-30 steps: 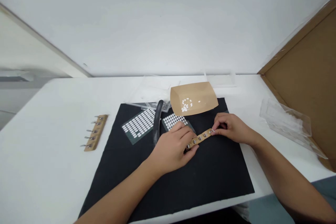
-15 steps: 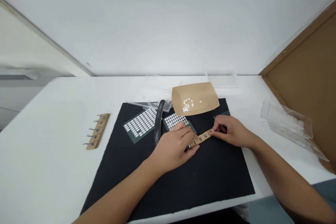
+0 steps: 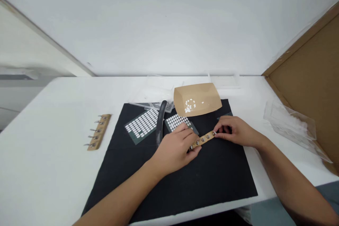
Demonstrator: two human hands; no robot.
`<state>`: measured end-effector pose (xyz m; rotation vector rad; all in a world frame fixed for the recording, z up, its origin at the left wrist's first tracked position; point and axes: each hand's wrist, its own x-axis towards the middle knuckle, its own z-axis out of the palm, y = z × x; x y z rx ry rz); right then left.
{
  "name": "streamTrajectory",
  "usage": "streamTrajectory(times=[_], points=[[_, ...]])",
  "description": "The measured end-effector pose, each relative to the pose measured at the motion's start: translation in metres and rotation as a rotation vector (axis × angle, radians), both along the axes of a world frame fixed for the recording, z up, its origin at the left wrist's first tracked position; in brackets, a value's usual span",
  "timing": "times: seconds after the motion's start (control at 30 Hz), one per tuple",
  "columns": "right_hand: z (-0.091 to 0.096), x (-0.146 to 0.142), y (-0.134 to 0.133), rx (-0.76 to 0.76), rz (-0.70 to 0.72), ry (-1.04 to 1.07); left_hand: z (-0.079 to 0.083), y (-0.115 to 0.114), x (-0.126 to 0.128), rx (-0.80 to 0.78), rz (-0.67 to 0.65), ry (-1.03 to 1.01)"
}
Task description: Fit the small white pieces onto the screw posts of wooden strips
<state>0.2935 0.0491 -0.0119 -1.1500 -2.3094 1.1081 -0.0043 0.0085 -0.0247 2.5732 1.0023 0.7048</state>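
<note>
A small wooden strip [image 3: 203, 140] with a row of metal studs lies across the black mat [image 3: 185, 180]. My left hand [image 3: 174, 150] pinches its near left end between thumb and fingers. My right hand [image 3: 234, 130] grips its far right end with the fingertips. Just behind my left hand lie two dark sheets covered in white oval dots, one sheet [image 3: 141, 125] to the left and one sheet [image 3: 176, 121] partly hidden by my fingers. A black curved tool [image 3: 159, 122] rests between the sheets.
A brown paper tray [image 3: 197, 104] with several white ovals sits at the mat's far edge. A second wooden strip with metal pins [image 3: 97, 132] lies on the white table at left. Clear plastic lids [image 3: 290, 125] lie at right, beside a brown board [image 3: 309, 74].
Both hands keep hold of the strip and have barely moved. The view has shifted slightly.
</note>
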Motion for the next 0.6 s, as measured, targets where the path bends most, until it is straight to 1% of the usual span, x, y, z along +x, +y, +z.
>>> streamTrajectory(times=[0.23, 0.47, 0.6], points=[[0.000, 0.004, 0.000, 0.027, 0.047, -0.049, 0.002, 0.000, 0.001, 0.001, -0.017, -0.003], [0.009, -0.002, -0.005, 0.024, 0.097, -0.118, 0.006, 0.004, 0.000, -0.028, -0.087, -0.031], [0.011, -0.004, -0.007, 0.032, 0.121, -0.142, 0.006, 0.005, -0.001, -0.027, -0.109, -0.026]])
